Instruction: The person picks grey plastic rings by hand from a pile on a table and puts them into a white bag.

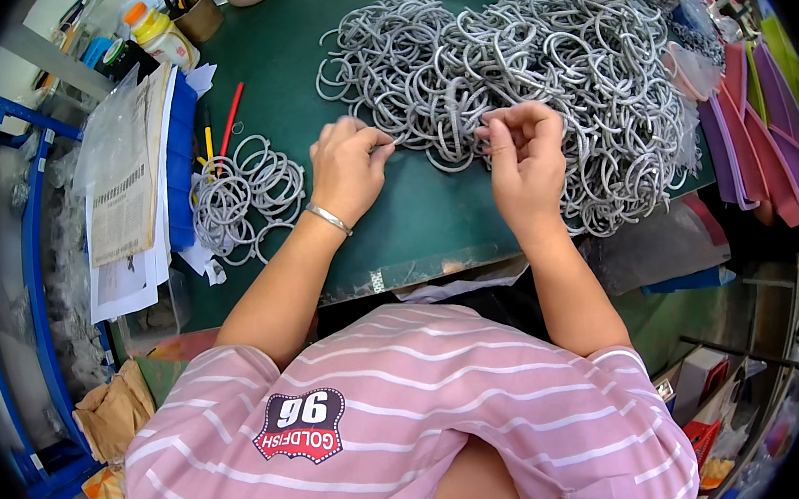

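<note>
A large heap of grey metal-looking rings (pixel 497 60) covers the far middle and right of the green table (pixel 426 223). My left hand (pixel 349 166), a silver bangle on its wrist, is at the heap's near left edge. Its thumb and fingers are pinched together around a small, thin tip that I cannot make out. Across a gap from it, my right hand (pixel 527 164) is raised at the near edge of the heap, fingers curled in toward the thumb. Whatever lies between those fingertips is too small to name. A smaller group of rings (pixel 247 191) lies left of my left forearm.
Beyond the small group lie a red pencil-like stick (pixel 232 117) and a yellow one. A blue tray with papers (pixel 133 192) stands at the left edge, a bottle with an orange cap (pixel 157 33) behind it. Pink and purple sheets (pixel 760 137) stick out at the right.
</note>
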### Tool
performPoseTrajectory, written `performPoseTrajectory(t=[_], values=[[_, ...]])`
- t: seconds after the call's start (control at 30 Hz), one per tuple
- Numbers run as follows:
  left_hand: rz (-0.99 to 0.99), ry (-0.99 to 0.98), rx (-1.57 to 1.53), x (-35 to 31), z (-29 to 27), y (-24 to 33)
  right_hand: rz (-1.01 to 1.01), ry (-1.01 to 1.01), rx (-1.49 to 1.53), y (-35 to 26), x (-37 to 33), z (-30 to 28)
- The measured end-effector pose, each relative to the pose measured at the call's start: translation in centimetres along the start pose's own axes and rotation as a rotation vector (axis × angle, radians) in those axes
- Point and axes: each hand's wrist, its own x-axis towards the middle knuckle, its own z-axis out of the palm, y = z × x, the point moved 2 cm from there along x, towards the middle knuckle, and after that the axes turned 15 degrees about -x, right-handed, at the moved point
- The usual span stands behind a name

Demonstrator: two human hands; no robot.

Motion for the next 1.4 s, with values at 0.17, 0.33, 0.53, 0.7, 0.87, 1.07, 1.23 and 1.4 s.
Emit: performPoseTrajectory(t=[0.17,0.33,0.53,0.7,0.87,1.07,1.23,1.4], values=[[-0.002,0.031,-0.11,-0.7,0.5,0.1,-0.159,-0.266,-0.612,0.3,-1.7,-0.2],[0.053,-0.008,-0.07,-1.4,1.2,-0.1,-0.246,-0.304,-0.652,2.0,-2.0,0.7],[-0.056,-0.144,-0.008,-0.6,1.4,0.0,-0.058,-0.286,-0.454,2.4,-2.4,0.7],[0.064,-0.152,-0.155,2.2,-0.7,-0.8,0.345,-0.472,-0.19,3.5,-1.4,-1.0],[-0.296,-0.079,-0.427,2.4,-0.5,-1.9,0.316,-0.406,-0.135,3.7,-1.6,-1.3],[-0.628,0.327,-1.258,-1.3,2.5,-3.6,0.129,-0.345,-0.102,3.5,-2.9,1.5],[0.172,0.135,-0.526,-0.2,-0.7,0.8,0.368,-0.367,0.12,1.8,-0.4,1.7],[0.204,0.195,-0.466,1.0,-3.7,1.7,0.075,-0.358,-0.146,5.0,-2.6,-0.7]])
